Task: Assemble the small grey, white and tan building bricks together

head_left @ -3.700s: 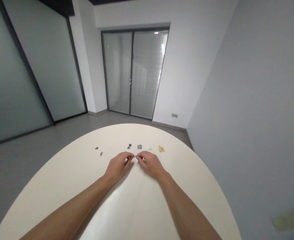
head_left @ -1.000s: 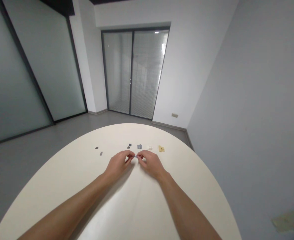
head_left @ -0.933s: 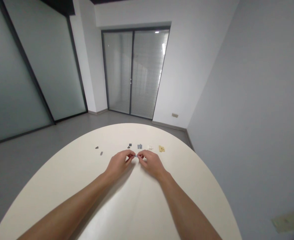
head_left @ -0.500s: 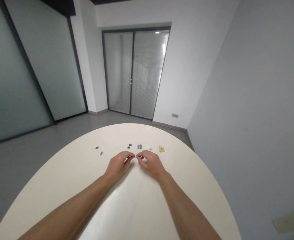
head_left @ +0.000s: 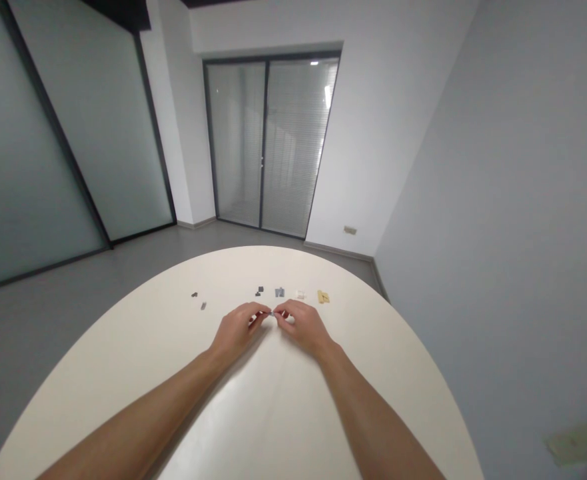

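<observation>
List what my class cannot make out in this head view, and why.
Head view, held piece: exact shape; mostly covered by the left hand and right hand.
Head view, yellow pieces: fine detail; too small.
Head view, table: near edge; cut off by the picture's bottom.

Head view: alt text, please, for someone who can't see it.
A left hand and right hand pinch a tiny greyish piece between them over a white table; just beyond lie dark pieces, blue-grey pieces, white pieces and yellow pieces.

Dim, diffuse room light; soft shadow beside the left forearm point(head_left: 153, 415), faint glare on the table point(head_left: 228, 413), reflections in the glass door point(head_left: 293, 147); edges stretched, small pieces point(head_left: 280, 293) indistinct.
</observation>
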Demonstrator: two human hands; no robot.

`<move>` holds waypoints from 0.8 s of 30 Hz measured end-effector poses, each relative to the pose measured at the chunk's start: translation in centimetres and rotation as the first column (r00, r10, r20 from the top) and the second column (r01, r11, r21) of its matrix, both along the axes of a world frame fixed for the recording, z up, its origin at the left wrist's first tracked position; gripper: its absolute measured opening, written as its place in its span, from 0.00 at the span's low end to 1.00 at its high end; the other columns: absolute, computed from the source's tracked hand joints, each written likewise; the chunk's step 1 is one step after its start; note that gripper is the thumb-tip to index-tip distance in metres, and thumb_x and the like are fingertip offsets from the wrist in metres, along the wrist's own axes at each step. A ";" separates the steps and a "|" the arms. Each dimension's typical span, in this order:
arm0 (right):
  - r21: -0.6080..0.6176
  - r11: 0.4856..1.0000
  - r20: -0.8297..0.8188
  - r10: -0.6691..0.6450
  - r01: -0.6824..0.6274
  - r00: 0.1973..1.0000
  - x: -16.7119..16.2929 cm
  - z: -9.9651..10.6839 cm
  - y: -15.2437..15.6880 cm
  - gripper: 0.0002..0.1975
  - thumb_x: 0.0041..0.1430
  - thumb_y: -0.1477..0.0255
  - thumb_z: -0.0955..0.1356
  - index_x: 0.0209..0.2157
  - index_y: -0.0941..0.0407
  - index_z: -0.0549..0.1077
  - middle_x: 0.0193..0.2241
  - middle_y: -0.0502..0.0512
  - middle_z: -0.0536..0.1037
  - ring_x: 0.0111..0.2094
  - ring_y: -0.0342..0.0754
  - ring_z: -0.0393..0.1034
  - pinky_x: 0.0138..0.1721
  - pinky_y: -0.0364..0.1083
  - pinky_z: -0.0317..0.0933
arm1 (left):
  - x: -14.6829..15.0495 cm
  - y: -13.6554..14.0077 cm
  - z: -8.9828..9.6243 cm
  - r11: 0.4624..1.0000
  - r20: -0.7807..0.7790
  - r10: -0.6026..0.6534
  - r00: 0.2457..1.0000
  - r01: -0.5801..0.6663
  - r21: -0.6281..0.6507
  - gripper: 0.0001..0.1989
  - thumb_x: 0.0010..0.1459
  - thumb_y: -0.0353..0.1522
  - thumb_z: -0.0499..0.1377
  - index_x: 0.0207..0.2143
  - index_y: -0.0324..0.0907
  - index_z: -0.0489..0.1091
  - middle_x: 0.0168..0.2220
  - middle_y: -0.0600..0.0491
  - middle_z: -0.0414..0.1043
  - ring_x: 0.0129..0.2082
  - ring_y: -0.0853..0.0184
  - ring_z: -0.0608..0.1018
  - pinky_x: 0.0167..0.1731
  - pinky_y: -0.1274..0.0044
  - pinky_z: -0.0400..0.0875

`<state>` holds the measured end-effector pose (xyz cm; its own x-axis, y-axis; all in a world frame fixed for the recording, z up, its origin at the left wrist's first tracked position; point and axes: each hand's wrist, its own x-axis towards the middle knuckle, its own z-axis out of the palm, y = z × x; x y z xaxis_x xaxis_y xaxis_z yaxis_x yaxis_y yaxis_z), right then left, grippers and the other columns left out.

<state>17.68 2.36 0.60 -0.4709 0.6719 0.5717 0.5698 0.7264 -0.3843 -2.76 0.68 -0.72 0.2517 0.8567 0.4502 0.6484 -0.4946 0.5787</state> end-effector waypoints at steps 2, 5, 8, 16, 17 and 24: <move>-0.005 1.000 -0.003 -0.002 0.002 1.000 0.0 -0.1 0.1 0.05 0.62 0.75 0.67 0.38 0.54 0.77 0.35 0.51 0.81 0.34 0.44 0.73 0.41 0.43 0.64 | 0.0 0.0 0.0 1.000 0.006 0.003 1.000 -0.003 -0.005 0.11 0.64 0.35 0.53 0.42 0.47 0.75 0.42 0.54 0.79 0.38 0.65 0.79 0.40 0.74 0.74; 0.001 1.000 -0.010 0.001 -0.001 1.000 -0.1 -0.2 0.2 0.06 0.62 0.75 0.67 0.38 0.54 0.76 0.35 0.51 0.81 0.33 0.44 0.73 0.40 0.43 0.63 | 0.1 -0.1 0.0 1.000 0.004 0.013 1.000 -0.013 -0.009 0.11 0.64 0.35 0.53 0.43 0.47 0.75 0.42 0.54 0.79 0.37 0.65 0.79 0.40 0.74 0.74; 0.010 1.000 -0.012 -0.003 0.003 1.000 -0.1 -0.3 0.2 0.06 0.61 0.76 0.67 0.38 0.54 0.76 0.35 0.51 0.80 0.33 0.44 0.73 0.40 0.43 0.63 | 0.1 -0.1 0.0 1.000 0.004 0.019 1.000 -0.019 -0.004 0.11 0.64 0.35 0.53 0.43 0.47 0.75 0.41 0.54 0.79 0.38 0.65 0.79 0.40 0.73 0.73; 0.032 0.999 -0.012 -0.010 0.011 1.000 -0.1 -0.4 0.3 0.06 0.63 0.75 0.67 0.39 0.54 0.76 0.36 0.52 0.81 0.34 0.44 0.74 0.40 0.43 0.64 | 0.2 -0.3 0.2 0.999 0.028 0.044 0.999 -0.044 0.000 0.11 0.63 0.34 0.53 0.42 0.47 0.75 0.41 0.55 0.79 0.38 0.66 0.79 0.40 0.75 0.73; 0.033 0.999 -0.009 -0.012 0.012 1.000 -0.1 -0.4 0.4 0.06 0.63 0.75 0.67 0.39 0.54 0.76 0.36 0.52 0.81 0.34 0.44 0.74 0.40 0.43 0.64 | 0.3 -0.4 0.3 0.999 0.028 0.048 0.998 -0.048 0.000 0.10 0.63 0.34 0.54 0.42 0.48 0.75 0.40 0.55 0.79 0.38 0.66 0.79 0.39 0.75 0.73; 0.020 1.000 -0.006 -0.024 0.025 1.000 -0.2 -0.2 0.2 0.06 0.63 0.76 0.67 0.39 0.54 0.75 0.36 0.52 0.81 0.34 0.45 0.74 0.40 0.43 0.64 | 0.4 -0.6 0.6 0.997 0.018 0.076 0.997 -0.076 0.009 0.10 0.63 0.33 0.54 0.41 0.48 0.75 0.40 0.56 0.79 0.39 0.66 0.79 0.38 0.76 0.72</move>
<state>17.53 2.58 0.41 -0.4509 0.6717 0.5878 0.5853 0.7197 -0.3735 -2.32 0.05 -0.09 0.1784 0.8685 0.4625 0.6741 -0.4503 0.5856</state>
